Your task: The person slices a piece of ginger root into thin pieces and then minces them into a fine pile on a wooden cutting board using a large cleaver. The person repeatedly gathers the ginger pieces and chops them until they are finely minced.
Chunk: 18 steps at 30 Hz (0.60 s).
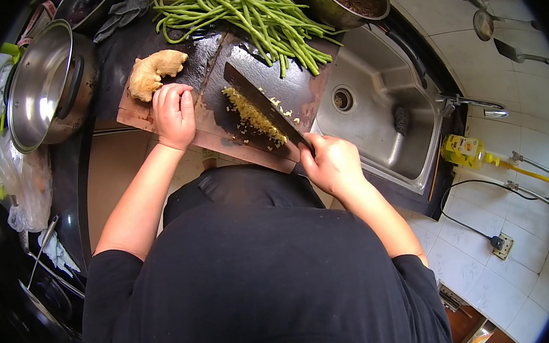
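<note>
Cleaver work appears to be the step in hand, with a heap of yellowish minced pieces (251,116) being cut finer on the cutting board (214,136). The handle of the cleaver (262,102) is gripped in the right hand (334,165), and the dark blade is held slantwise along the heap, most of which is left on its left side while some crumbs are scattered beyond it. Whether the edge is pressed to the wood cannot be told. The left hand (175,116) is loosely curled, its fingers bent at the near-left part of the board, just below a knobbly ginger root (149,76); whether the root is touched cannot be made out, and nothing is seen to be gripped there. Long green beans (234,8) are piled at the far side, and the sink (370,65) is set to the right. For further mincing, stray bits would need to be gathered under the blade, and the left fingers would best be kept clear of its edge.
</note>
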Available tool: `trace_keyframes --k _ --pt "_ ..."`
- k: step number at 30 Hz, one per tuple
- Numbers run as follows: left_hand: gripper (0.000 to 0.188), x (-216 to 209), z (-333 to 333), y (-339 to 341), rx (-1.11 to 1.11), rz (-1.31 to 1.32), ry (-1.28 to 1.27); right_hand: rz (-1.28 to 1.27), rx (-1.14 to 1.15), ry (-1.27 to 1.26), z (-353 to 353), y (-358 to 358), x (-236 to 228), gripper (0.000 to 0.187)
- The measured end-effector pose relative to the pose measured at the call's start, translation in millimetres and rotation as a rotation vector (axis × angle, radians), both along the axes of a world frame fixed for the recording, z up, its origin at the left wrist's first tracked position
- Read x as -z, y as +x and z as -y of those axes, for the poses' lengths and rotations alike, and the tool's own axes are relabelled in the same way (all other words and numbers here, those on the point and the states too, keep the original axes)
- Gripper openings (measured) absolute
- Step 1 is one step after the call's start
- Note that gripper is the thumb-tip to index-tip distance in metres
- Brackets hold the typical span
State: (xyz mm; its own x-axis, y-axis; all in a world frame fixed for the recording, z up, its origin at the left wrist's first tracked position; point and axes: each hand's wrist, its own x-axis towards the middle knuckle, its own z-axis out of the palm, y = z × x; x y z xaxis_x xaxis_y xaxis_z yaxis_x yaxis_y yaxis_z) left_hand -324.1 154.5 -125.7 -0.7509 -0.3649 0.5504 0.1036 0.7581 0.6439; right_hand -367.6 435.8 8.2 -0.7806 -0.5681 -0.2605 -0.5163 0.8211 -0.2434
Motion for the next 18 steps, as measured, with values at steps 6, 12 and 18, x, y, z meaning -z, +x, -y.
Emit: trace_keyframes --k 6,12,18 --pt "0.007 1 1 1 0.000 -0.009 0.002 0.001 -0.022 0.001 6 1 -5 0.021" --pt "0.007 0 0 -1 -0.012 -0.010 0.001 0.021 -0.041 0.009 6 0 2 0.022" --pt "0.008 1 0 0 -0.003 -0.022 -0.002 0.033 -0.089 -0.029 6 0 7 0.022"
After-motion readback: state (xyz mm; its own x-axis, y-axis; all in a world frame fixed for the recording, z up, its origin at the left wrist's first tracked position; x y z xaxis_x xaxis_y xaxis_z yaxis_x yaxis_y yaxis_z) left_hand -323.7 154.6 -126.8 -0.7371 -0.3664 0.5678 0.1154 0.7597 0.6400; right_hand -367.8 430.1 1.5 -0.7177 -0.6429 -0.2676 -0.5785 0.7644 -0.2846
